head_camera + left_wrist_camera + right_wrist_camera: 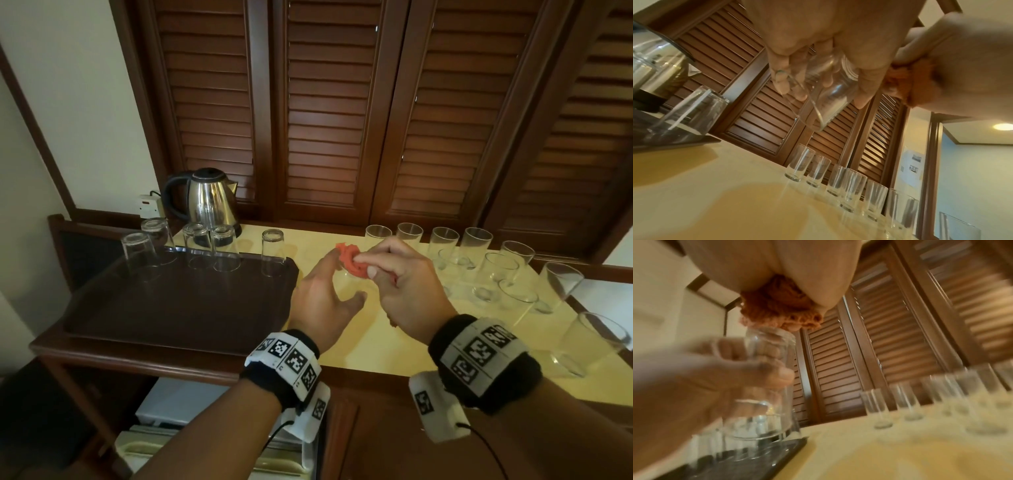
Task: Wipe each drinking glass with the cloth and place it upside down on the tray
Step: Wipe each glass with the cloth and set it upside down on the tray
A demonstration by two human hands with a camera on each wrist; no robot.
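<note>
My left hand (pixel 339 277) grips a clear drinking glass (pixel 347 287) just right of the tray, above the yellow counter. In the right wrist view this glass (pixel 766 386) is held mouth down, base up. My right hand (pixel 368 263) pinches a bunched orange cloth (pixel 352 262) against the glass base. The cloth (pixel 781 313) sits on top of the base. The dark brown tray (pixel 171 308) carries several upside-down glasses (pixel 224 251) along its far edge. In the left wrist view my fingers (pixel 783 78) curl round the glass (pixel 824 104).
Several upright glasses (pixel 476 241) stand in rows on the right of the yellow counter (pixel 394 342), some near its front right edge (pixel 589 342). A steel kettle (pixel 209 198) stands behind the tray. Louvred wooden doors back the counter.
</note>
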